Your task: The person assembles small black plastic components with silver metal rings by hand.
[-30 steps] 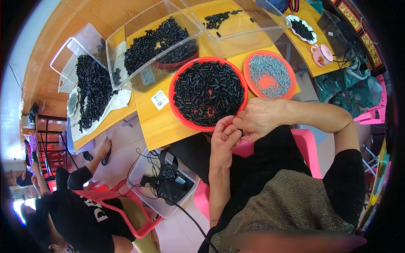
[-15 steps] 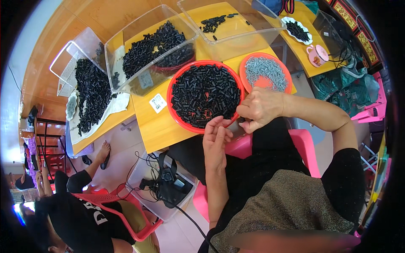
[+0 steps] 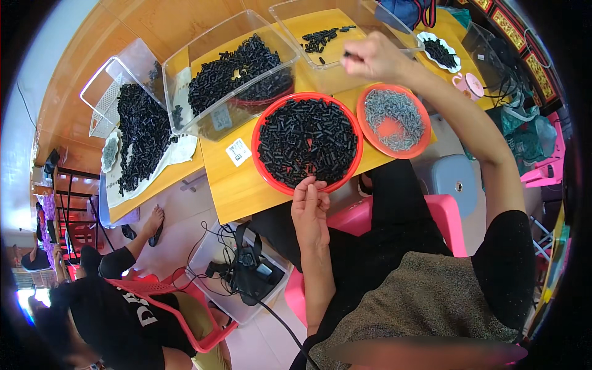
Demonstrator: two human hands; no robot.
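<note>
Your right hand (image 3: 374,58) is raised over the near side of the sparsely filled clear bin (image 3: 322,73), fingers curled in, with a small black piece (image 3: 348,55) pinched at the thumb and fingertips. Your left hand (image 3: 310,213) is low at the near edge of the red basin (image 3: 269,179), its thumb drawn close to the bent fingers (whether anything sits between those tips, you cannot tell from this view). The basin stands on the yellow worktop (image 3: 231,198) in front of you, and short black tubular pieces (image 3: 296,132) cover most of its bottom, with a little red showing between them. Just to its right you have an orange plate (image 3: 388,127) of small silver screws (image 3: 405,112), thinner toward the middle, where the plate shows through. Inside the bin under your right hand, a loose cluster of black pieces (image 3: 317,42) lies toward the left. To the left of that bin, you have a fuller clear bin (image 3: 180,102) heaped with a dark pile (image 3: 228,71), and a white label (image 3: 238,152) lies on the worktop just left of the basin.
</note>
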